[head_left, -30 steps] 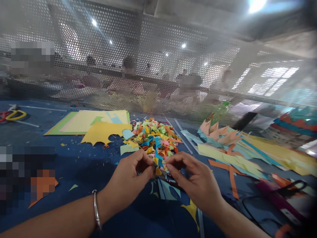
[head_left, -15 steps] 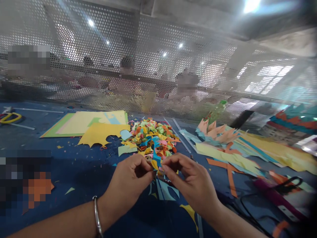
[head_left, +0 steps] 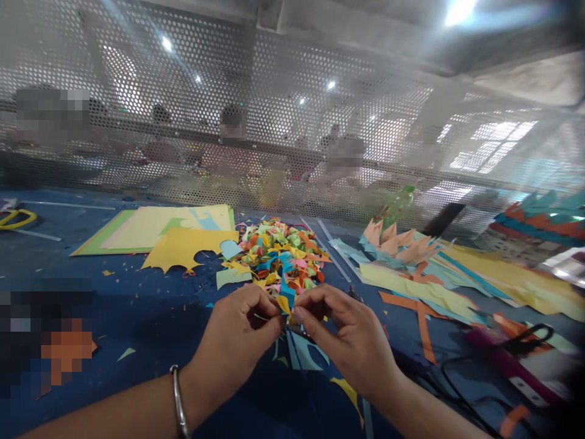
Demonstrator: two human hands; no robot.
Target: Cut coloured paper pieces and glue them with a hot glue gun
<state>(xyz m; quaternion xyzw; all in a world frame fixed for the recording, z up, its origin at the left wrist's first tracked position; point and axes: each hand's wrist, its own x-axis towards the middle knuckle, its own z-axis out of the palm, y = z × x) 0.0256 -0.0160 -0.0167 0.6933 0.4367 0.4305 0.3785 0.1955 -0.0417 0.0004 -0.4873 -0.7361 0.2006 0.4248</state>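
Observation:
My left hand [head_left: 244, 332], with a silver bangle at the wrist, is pinched on a small curled yellow paper piece [head_left: 283, 304]. My right hand [head_left: 350, 332] is also closed in a pinch, its thumb and fingertips at the right edge of that piece. Just beyond my fingertips lies a heap of small cut and curled paper pieces [head_left: 286, 244] in many colours. Under my hands, a pale blue paper offcut [head_left: 305, 353] rests on the dark blue table [head_left: 159, 366], with a yellow scrap [head_left: 350, 396] near my right wrist.
Stacked paper sheets [head_left: 137, 228] and a cut yellow sheet [head_left: 183, 247] lie left of the heap. Yellow-handled scissors [head_left: 21, 218] are far left. To the right are paper strips [head_left: 420, 286], a green-capped bottle [head_left: 397, 204] and a purple power strip [head_left: 507, 363]. Perforated mesh [head_left: 283, 122] stands behind.
My right fingertips have moved slightly left, closing the gap to the yellow paper piece. The whole view has shifted a little; my left hand stays nearly in place.

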